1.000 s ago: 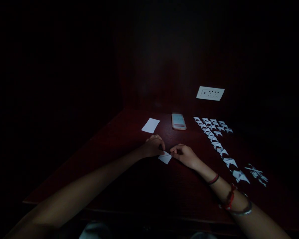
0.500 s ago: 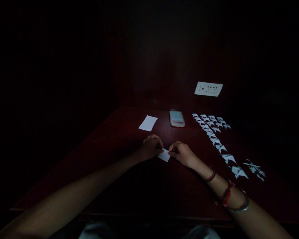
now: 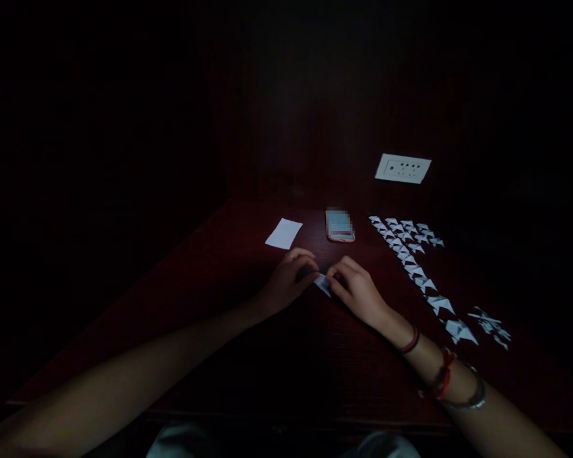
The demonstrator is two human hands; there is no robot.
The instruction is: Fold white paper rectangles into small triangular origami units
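Observation:
A small piece of white paper (image 3: pixel 323 285), folded into a triangle shape, lies between my hands at the middle of the dark red table (image 3: pixel 248 343). My left hand (image 3: pixel 289 280) pinches its left corner between thumb and fingers. On the other side my right hand (image 3: pixel 356 289) has its curled fingers and thumb closed on the right edge of the paper. The fingers cover both ends of the paper. Beyond my left hand lies a flat white sheet (image 3: pixel 284 233).
A phone (image 3: pixel 340 225) with a lit, blurred screen lies past my hands. Rows of folded white paper pieces (image 3: pixel 417 275) run along the right, beside a small heap of paper scraps (image 3: pixel 491 326). A white socket plate (image 3: pixel 403 168) is on the back wall.
The paper between my hands has gone from a flat, four-sided shape to a narrower triangle. Both hands have moved slightly away from me, and the right one has curled more.

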